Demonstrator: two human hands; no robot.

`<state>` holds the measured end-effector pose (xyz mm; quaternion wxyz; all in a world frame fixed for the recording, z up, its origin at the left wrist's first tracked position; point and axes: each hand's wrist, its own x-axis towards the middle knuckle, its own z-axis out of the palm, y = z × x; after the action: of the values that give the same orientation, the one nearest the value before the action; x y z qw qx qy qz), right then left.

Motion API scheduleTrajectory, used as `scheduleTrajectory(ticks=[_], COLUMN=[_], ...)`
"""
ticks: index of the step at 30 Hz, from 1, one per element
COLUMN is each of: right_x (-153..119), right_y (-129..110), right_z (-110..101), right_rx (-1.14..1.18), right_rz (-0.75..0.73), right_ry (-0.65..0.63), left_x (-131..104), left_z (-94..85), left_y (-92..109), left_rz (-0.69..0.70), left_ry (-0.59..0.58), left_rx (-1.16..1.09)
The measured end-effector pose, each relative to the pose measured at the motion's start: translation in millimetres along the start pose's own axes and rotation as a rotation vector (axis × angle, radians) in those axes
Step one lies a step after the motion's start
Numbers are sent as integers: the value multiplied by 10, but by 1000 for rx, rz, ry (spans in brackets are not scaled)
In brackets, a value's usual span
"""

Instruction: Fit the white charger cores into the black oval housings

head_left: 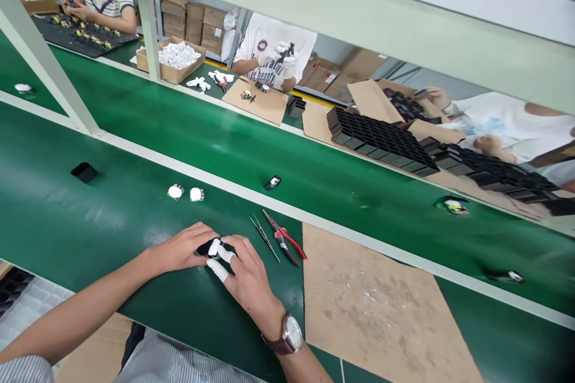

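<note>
Over the green worktop, my left hand (183,248) holds a small black casing (205,248) between thumb and fingers. My right hand (246,275), with white covers on its thumb and index finger and a watch on the wrist, grips a small white-topped part (214,246) at the casing's mouth. Part of the piece is hidden by the fingers. Beyond my hands lie two white-topped circuit pieces (175,192). An open black casing (84,172) rests further left. Tweezers (265,238) and red-handled pliers (284,238) lie right of my hands.
A brown board (372,305) covers the worktop at right. Past a pale rail (215,183), a green belt (215,143) carries several small parts. Across it, people work beside a box of white pieces (179,55) and rows of black casings (381,140). A frame post (147,27) stands at left.
</note>
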<state>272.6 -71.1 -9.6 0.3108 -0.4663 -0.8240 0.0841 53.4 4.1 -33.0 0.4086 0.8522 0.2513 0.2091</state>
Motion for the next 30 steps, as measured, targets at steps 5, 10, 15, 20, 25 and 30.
scheduleTrajectory(ticks=[5,10,15,20,25,30], right_x=[-42,-135,-241,-156,101,155], right_y=[6,204,582,443,135,178], right_z=[123,76,-60,-61,142,318], right_rx=[-1,131,-251,-172,233,370], right_rz=[-8,67,218,158,35,20], right_ry=[-4,87,208,139,15,56], left_x=[17,-75,-120,-61,-27,-27], left_z=[-19,-46,-58,-60,-36,-6], left_y=[2,-7,-38,-33,-44,-70], left_rz=[4,-52,-155,-183,-128,-116], left_ry=[-5,11,53,118,138,150], left_rx=[-3,12,21,-58,-87,-82])
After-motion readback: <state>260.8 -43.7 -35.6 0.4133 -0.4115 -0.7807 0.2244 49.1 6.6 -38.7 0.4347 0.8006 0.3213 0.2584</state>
